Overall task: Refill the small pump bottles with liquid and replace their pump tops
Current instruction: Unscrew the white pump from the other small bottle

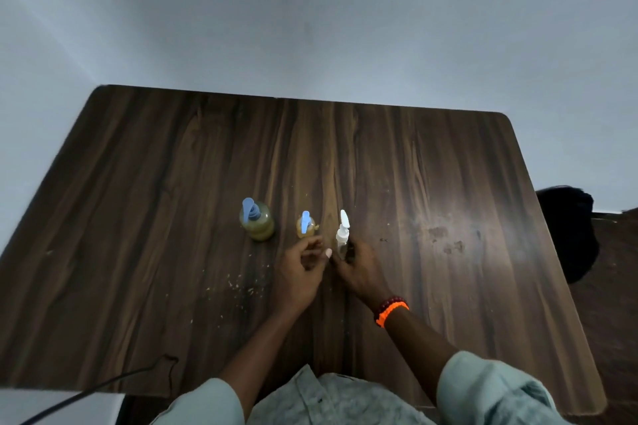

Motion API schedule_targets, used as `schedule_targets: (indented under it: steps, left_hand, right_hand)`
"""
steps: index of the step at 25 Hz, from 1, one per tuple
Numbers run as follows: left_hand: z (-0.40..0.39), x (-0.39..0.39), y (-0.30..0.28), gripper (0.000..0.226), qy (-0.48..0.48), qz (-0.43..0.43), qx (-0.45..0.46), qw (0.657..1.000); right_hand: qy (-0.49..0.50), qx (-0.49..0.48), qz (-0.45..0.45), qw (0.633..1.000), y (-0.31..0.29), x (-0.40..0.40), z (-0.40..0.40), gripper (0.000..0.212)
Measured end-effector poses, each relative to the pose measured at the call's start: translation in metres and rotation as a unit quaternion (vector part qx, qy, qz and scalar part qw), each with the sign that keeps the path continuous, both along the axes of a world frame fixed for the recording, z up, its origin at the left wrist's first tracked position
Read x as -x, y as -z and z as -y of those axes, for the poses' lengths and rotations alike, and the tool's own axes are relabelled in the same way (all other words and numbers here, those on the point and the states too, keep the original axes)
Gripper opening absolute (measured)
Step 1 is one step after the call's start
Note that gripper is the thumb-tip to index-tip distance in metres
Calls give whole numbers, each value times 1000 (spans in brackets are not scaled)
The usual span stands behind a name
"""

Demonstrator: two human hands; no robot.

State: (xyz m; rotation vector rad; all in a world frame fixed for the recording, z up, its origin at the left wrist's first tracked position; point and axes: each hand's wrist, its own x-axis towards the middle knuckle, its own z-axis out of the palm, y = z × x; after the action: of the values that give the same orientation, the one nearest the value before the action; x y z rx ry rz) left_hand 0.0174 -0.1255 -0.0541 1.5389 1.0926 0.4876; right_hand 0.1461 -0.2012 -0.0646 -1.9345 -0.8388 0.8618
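Three pump bottles stand in a row on the dark wooden table [448, 166]. A larger bottle [257, 220] of yellow-brown liquid with a blue pump is at the left. In the middle is a small bottle [305, 225] of yellow liquid with a blue pump. At the right a small clear bottle [342, 233] carries a white pump. My right hand [359, 269] grips the base of the clear bottle. My left hand [302, 271] hovers just left of it with fingers loosely curled, holding nothing that I can see.
Yellowish crumbs or drips [241, 286] dot the table in front of the bottles, and smudges [445, 238] mark it at the right. A black cable [103, 383] runs over the near left edge. A dark chair [569, 231] stands beyond the right edge.
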Motion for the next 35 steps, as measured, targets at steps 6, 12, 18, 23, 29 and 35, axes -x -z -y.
schedule_targets:
  steps: [6,12,18,23,29,35]
  left_hand:
    - [21,38,-26,19,79,122,171,975]
    - [21,92,-48,29,108,176,291,934]
    - [17,115,-56,34,34,109,191,975]
    - [14,125,-63,31,-16,70,88,993]
    - [-1,130,-62,26,76,157,190,966]
    - [-3,130,-57,36,22,98,107,989]
  right_hand:
    - [-92,22,-263,960,-42,49,45,16]
    - [-155,41,-435,886,-56,78,56,27]
    - [-119,3,-359,926,-50,118,53,14]
    - [-142,-6,-218,965,-58,134,49,20]
    - [-105,-24,-245,963,-61,137,42,16]
    - [-96,-26,-179,979,-60,142,46,21]
